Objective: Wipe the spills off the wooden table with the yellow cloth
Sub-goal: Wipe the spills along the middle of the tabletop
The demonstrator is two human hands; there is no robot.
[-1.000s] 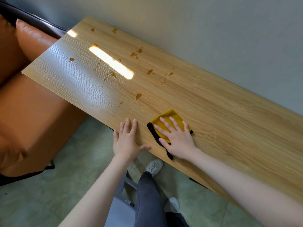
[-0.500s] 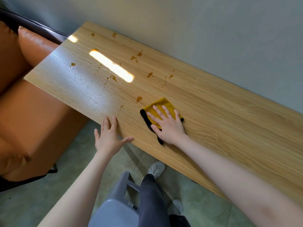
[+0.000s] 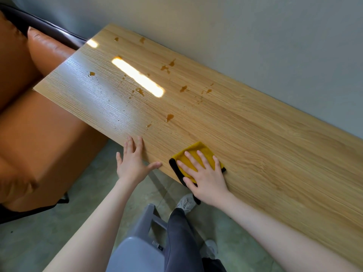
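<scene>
Broadly, a long wooden desk (image 3: 255, 134) runs along a grey wall (image 3: 235, 36), its near edge crossing the view from upper left to lower right. An orange sofa (image 3: 39, 134) sits at the desk's left end, partly tucked beneath it, on a greenish floor (image 3: 49, 232). Below the desk edge a grey chair (image 3: 137, 252) shows, with the person's dark-trousered leg (image 3: 180, 242) and a pale shoe (image 3: 186, 202) beside it.

On the desk, a bright strip of reflected light (image 3: 137, 77) lies across the left half. Brown spills (image 3: 169, 117) are scattered around it: one drop near the left end, two at the far edge, a cluster by the wall, and smaller ones nearer the hands, all apart from the cloth.

The yellow cloth (image 3: 196, 151), folded and edged in black, lies flat at the near edge of the desk, with its black corner hanging over the rim. The right hand (image 3: 204, 177) presses on it, fingers straight and spread, palm down, covering most of its near part. The left hand (image 3: 133, 161) rests just to the cloth's left, its grip apart: fingertips lie flat on the desk edge, thumb stretched toward the cloth without touching it, palm off the desk over the floor.
</scene>
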